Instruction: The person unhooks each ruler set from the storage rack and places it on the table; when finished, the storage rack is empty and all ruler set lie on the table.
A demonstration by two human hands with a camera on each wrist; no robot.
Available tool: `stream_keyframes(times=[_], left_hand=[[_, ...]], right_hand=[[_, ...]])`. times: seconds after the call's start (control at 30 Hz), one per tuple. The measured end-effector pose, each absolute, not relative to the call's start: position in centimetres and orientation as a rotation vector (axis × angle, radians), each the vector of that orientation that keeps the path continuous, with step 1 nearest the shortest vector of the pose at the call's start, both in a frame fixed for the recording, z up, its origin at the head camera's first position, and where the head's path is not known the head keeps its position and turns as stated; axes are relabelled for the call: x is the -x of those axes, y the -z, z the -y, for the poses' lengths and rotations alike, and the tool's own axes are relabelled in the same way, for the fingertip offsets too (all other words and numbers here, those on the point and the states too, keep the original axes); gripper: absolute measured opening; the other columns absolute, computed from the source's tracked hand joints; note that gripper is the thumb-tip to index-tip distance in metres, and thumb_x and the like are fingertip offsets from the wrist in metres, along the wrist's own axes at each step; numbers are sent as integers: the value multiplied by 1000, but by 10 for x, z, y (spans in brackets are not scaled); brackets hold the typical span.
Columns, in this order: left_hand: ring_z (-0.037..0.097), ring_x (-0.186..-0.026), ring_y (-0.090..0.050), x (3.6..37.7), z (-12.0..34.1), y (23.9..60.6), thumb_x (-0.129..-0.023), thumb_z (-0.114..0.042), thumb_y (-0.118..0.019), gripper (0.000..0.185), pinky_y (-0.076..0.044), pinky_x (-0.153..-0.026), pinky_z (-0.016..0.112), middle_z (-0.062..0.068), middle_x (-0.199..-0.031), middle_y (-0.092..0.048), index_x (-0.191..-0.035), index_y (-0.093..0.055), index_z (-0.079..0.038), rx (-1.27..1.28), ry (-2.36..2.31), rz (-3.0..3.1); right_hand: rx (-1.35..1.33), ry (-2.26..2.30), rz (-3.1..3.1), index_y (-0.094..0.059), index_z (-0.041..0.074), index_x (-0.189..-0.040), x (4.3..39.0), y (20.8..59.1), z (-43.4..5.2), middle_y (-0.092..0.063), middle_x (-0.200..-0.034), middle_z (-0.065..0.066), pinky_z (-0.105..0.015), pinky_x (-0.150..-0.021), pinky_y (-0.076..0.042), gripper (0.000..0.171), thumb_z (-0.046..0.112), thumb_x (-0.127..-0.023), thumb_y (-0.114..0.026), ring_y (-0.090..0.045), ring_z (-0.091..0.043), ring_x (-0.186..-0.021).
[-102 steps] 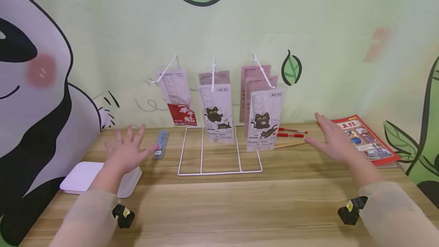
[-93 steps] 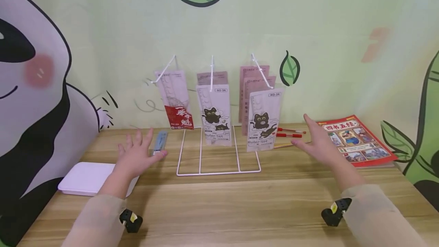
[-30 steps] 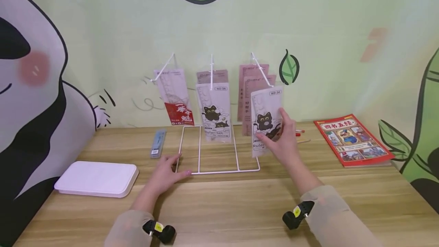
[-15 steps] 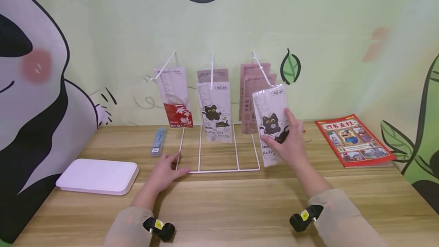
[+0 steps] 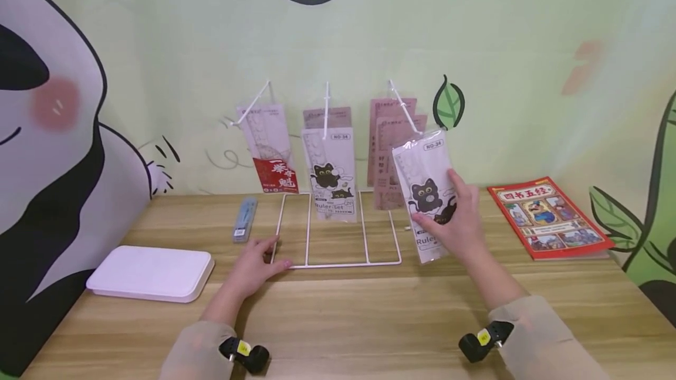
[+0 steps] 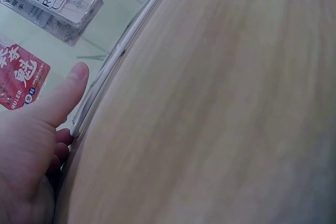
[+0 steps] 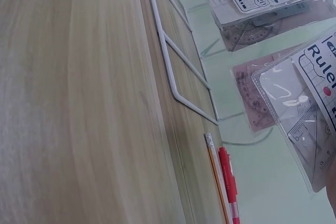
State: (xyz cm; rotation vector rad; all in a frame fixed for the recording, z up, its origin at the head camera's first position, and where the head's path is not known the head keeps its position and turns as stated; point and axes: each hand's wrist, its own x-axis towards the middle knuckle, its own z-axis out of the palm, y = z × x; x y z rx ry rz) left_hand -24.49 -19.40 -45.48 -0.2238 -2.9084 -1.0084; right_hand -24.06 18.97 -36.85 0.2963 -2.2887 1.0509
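A white wire display rack (image 5: 338,265) stands on the table, and my left hand (image 5: 250,268) grips the front left corner of its base. In the left wrist view, the thumb (image 6: 71,90) lies beside the white wire, with the other fingers curled at the corner. My right hand (image 5: 465,221) pinches a bagged ruler set (image 5: 419,163) with black cats on its card. This packet tilts, its top right at the tip of the right hook (image 5: 405,108). Pink packets (image 5: 398,139) hang behind it. Another cat ruler set (image 5: 338,151) hangs on the middle hook, and a white-and-red packet (image 5: 277,175) on the left.
A white case (image 5: 150,271) lies at the left, near a small blue box (image 5: 244,220). A red picture-covered book (image 5: 549,216) lies at the right. In the right wrist view, a red pen (image 7: 227,174) lies beside a pencil (image 7: 216,177).
Both hands have come in from the sides, the left to the rack's corner, the right to the front ruler set. That packet has since moved right and down, tilting; the left hand has stayed put.
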Motion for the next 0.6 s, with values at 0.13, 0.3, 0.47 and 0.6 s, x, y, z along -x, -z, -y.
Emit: stream_keyframes(times=[0.13, 0.3, 0.47, 0.6], left_hand=[[28, -95, -50, 245, 194, 454, -79, -38, -74, 72, -42, -86, 47, 14, -109, -50, -135, -48, -2, 198, 1016, 2911], [28, -96, -50, 245, 194, 455, -80, -39, -73, 72, -41, -87, 47, 15, -110, -50, -135, -47, -1, 213, 999, 2916], [28, -95, -50, 243, 193, 456, -80, -36, -74, 70, -42, -86, 47, 16, -110, -50, -135, -48, -1, 221, 991, 2903], [28, -94, -50, 243, 193, 455, -80, -36, -74, 70, -42, -85, 46, 16, -109, -50, -134, -48, 0, 230, 985, 2897]], right_hand=[[-320, -1015, 2281, -26, 8, -145, 238, 367, -192, -33, -109, -24, -39, -66, -46, 103, 17, -63, -87, -42, -28, -89], [-358, -981, 2256, -29, 5, -144, 233, 364, -197, -35, -109, -24, -35, -65, -44, 103, 15, -60, -88, -39, -27, -92], [-390, -981, 2223, -30, 2, -142, 226, 361, -201, -37, -111, -26, -32, -66, -40, 103, 17, -57, -88, -36, -27, -94], [-381, -990, 2225, -28, 2, -143, 221, 359, -207, -35, -115, -27, -29, -67, -40, 104, 14, -58, -87, -35, -27, -97]])
